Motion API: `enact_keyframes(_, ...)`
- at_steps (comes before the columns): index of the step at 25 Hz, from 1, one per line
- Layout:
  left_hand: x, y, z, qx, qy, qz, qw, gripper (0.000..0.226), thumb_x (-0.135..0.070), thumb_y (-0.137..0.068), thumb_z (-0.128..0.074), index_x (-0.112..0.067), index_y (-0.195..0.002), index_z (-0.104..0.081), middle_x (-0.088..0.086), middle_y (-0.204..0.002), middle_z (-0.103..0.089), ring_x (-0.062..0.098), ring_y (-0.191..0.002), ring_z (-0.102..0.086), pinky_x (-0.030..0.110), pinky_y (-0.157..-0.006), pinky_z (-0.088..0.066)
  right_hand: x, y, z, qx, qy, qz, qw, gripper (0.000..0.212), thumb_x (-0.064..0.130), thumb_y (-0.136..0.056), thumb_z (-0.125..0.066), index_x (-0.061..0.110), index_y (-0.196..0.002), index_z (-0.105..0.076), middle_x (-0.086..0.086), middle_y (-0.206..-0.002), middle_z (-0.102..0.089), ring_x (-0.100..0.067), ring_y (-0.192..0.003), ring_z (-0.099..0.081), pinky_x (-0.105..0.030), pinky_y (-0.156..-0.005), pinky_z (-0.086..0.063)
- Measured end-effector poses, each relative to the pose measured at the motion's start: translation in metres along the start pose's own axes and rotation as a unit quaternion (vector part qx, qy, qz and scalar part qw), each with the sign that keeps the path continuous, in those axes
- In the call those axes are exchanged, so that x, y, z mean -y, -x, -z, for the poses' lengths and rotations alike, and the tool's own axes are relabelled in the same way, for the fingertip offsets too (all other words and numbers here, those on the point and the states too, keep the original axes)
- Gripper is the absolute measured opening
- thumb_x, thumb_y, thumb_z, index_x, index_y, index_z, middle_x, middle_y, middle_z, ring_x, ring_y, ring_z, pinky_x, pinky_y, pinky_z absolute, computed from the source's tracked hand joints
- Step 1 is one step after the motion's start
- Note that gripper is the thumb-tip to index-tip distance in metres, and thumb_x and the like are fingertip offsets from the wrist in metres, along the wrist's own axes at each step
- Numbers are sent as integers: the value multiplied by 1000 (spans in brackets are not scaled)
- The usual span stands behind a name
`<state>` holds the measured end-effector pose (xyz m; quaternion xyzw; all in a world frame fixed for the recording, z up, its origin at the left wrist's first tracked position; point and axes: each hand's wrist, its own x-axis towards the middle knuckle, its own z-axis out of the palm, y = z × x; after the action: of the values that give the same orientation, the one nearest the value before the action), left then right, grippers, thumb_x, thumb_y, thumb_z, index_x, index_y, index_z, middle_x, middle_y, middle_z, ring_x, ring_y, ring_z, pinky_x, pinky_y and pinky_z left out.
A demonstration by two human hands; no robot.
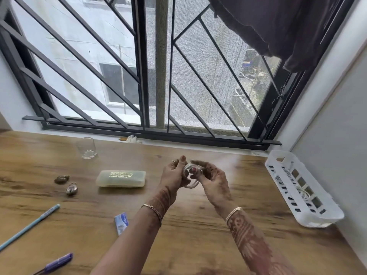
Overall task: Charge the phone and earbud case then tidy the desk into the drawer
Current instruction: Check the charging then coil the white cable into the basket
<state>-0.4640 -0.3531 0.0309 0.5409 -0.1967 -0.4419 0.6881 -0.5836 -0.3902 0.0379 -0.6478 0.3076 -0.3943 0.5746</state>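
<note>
Cable (191, 186), coiled, gripped by left hand (173, 175), fingers curled round it; right hand (215, 181) pinches its loop.

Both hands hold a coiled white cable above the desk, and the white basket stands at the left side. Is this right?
Not quite. The head view shows the white basket at the right side of the desk, not the left. The left hand and right hand do hold the coiled white cable above it.
</note>
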Motion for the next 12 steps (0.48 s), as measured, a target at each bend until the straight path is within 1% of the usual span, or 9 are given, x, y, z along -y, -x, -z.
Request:
enact_keyframes(2, -5, 4, -2, 30, 17, 8, 999, 24, -33, -92, -56, -13, -81, -62, -2, -53, -54, 6, -38, -44, 18, -40, -43, -2, -2, 1, -33, 49, 25, 998, 21, 9, -89, -64, 22, -104, -72, -1, -98, -75, -14, -88, -70, -34, -84, -56)
enact_keyframes(5, -6, 9, -1, 88, -18, -8, 996, 19, -24, -88, -63, -5, -93, -66, -4, -58, -55, 6, -45, -49, 23, -52, -53, -5, -3, 5, -58, 100, 57, 992, 28, 9, -91, -60, 35, -96, -70, 4, -87, -75, -12, -81, -72, -40, -76, -60)
enact_keyframes(6, -5, 9, 0, 90, -34, -18, 995, 20, -20, -87, -65, -3, -96, -66, -2, -60, -54, 6, -47, -48, 23, -54, -54, -6, -3, 6, -65, 108, 64, 990, 29, 8, -91, -60, 36, -93, -69, 5, -84, -74, -11, -78, -72, -41, -74, -60)
enact_keyframes(8, -1, 6, 4, 69, -63, -34, 995, 17, -18, -87, -66, -3, -94, -65, 1, -63, -50, 7, -50, -47, 24, -56, -56, -8, -3, 7, -93, 139, 79, 983, 29, 8, -90, -62, 36, -87, -66, 8, -82, -73, -9, -75, -71, -40, -72, -61)
enact_keyframes(10, 4, 3, 8, 57, -92, -46, 993, 15, -20, -86, -66, -5, -89, -64, 4, -64, -49, 8, -53, -46, 26, -58, -56, -12, -6, 8, -121, 184, 97, 971, 19, 17, -89, -64, 35, -84, -64, 5, -80, -72, -12, -73, -70, -43, -70, -60)
enact_keyframes(12, 7, 2, 10, 67, -118, -52, 989, 15, -21, -87, -66, -7, -85, -63, 4, -65, -49, 9, -54, -47, 26, -59, -55, -13, -7, 9, -134, 213, 107, 962, 13, 23, -89, -65, 35, -83, -63, 5, -76, -71, -14, -71, -69, -41, -70, -58)
